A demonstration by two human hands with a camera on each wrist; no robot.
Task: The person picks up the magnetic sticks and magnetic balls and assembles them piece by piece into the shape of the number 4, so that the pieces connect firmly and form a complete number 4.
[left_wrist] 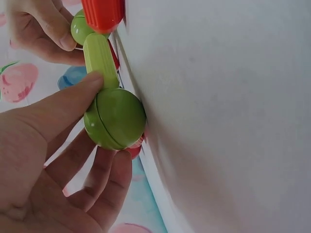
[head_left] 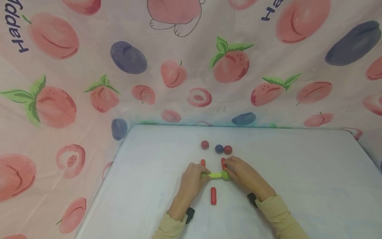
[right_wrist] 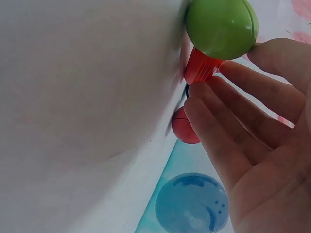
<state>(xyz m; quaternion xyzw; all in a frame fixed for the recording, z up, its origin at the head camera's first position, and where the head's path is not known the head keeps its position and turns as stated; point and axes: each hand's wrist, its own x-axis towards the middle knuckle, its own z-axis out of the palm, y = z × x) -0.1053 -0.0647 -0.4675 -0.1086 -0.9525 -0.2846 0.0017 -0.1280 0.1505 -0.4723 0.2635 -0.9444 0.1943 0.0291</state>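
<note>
A yellow-green rod [head_left: 215, 175] lies across the white table with a green ball at each end. My left hand [head_left: 192, 181] pinches the left green ball [left_wrist: 116, 119], its thumb reaching onto the rod and its fingers curled under the ball. At the other end, my right hand [head_left: 246, 176] holds the right green ball [right_wrist: 222, 26] between thumb and index finger. Its other fingers lie along a red rod [head_left: 223, 162] that points away from that ball. A second red rod [head_left: 203, 162] extends beyond the left ball, partly hidden by my left hand.
Nearer to me, a loose red rod [head_left: 213, 196] lies between my forearms. Beyond the hands sit a red ball [head_left: 205, 144], a blue ball [head_left: 219, 149] and another red ball [head_left: 228, 149]. A fruit-patterned cloth [head_left: 197, 59] hangs behind the table [head_left: 298, 159].
</note>
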